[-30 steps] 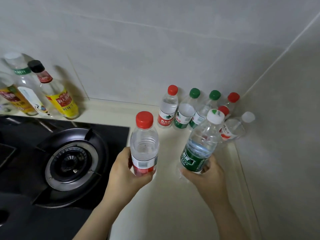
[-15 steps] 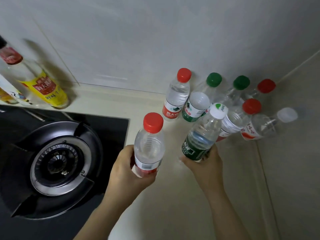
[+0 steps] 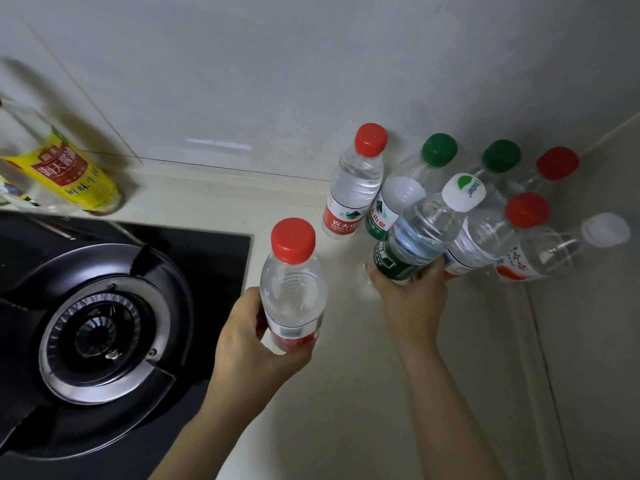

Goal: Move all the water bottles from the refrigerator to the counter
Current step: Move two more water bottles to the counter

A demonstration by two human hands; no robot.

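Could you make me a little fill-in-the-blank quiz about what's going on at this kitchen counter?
The left hand grips a water bottle whose cap is ____. The right hand holds a white-capped bottle whose label is ____. The gas burner sits on the person's ____ side.
Missing words: red; green; left.

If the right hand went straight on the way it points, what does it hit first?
Likely the green-capped bottle standing just beyond the right hand; the white-capped bottle it grips would touch it before the hand does. Depth is unclear from this one view.
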